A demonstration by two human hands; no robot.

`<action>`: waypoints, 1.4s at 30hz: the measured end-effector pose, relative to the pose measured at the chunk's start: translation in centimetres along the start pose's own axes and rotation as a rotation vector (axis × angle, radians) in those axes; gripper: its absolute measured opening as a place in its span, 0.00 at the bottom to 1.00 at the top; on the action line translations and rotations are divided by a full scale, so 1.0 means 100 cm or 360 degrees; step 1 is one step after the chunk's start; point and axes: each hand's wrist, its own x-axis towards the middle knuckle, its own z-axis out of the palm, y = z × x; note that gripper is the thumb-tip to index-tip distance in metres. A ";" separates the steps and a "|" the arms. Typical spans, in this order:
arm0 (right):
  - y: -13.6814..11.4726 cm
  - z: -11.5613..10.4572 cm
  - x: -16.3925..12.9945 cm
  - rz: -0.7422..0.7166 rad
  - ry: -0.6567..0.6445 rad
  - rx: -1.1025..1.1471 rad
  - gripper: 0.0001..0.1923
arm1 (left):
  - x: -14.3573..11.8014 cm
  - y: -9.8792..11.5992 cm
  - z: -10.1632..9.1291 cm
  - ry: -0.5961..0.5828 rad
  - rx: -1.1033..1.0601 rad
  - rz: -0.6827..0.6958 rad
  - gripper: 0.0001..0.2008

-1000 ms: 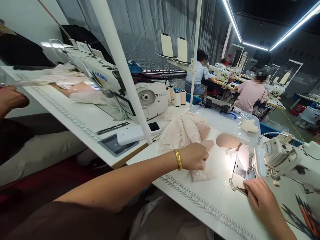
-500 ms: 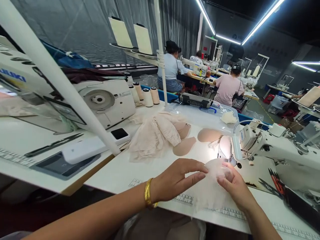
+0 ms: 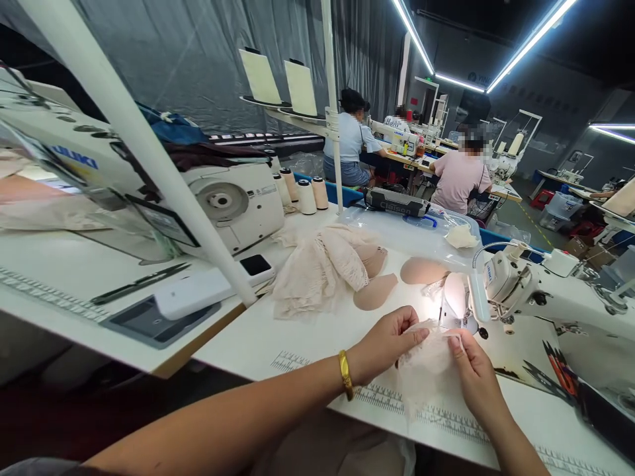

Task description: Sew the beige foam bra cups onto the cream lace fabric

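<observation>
Between my hands hangs a thin, sheer cream piece of fabric, its lower part over the table's printed ruler edge. My left hand, with a gold bracelet on the wrist, pinches the fabric's upper left side. My right hand grips its upper right edge between thumb and fingers. Just behind them, the sewing machine has its lamp lit over the needle area, where a pale cup piece stands. Beige cup pieces and a heap of cream lace fabric lie on the table beyond my left hand.
Scissors and a black holder lie at the right. A second sewing machine, thread cones and a white pole stand left. A dark Claison case rests behind. Several people sit at machines farther back.
My left hand has moved right and closed from spread fingers to a pinch on the fabric. The fabric is now gathered and held between both hands. The view has shifted slightly.
</observation>
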 end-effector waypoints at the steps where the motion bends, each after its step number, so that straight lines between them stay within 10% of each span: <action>1: 0.002 0.001 0.002 -0.0025 0.0021 -0.0006 0.21 | -0.001 0.000 -0.003 -0.0067 0.0050 -0.0036 0.25; 4: 0.008 0.005 0.008 0.0006 0.0057 0.0067 0.18 | 0.000 0.006 -0.021 -0.0175 0.0542 0.0022 0.22; 9: 0.017 0.006 0.016 0.0150 0.0074 0.0142 0.18 | 0.014 0.017 -0.066 0.0283 0.2030 0.0463 0.19; 13: 0.016 0.005 0.017 0.0134 0.0058 0.0098 0.20 | 0.023 0.007 -0.081 0.0216 0.2483 0.0430 0.10; 24: 0.019 0.002 0.020 0.0124 0.0055 0.0089 0.22 | 0.033 0.008 -0.083 0.0188 0.2513 0.0602 0.12; 31: 0.013 0.003 0.020 0.0165 0.0091 0.0034 0.21 | 0.019 0.035 -0.079 0.0700 0.1795 0.1097 0.16; 37: 0.007 0.002 0.015 0.0183 0.0059 0.0299 0.29 | 0.014 0.035 -0.043 -0.0253 0.1486 0.0773 0.17; 42: 0.009 0.002 0.015 0.0167 0.0062 0.0335 0.23 | 0.023 0.017 -0.030 -0.0372 0.1703 0.0682 0.16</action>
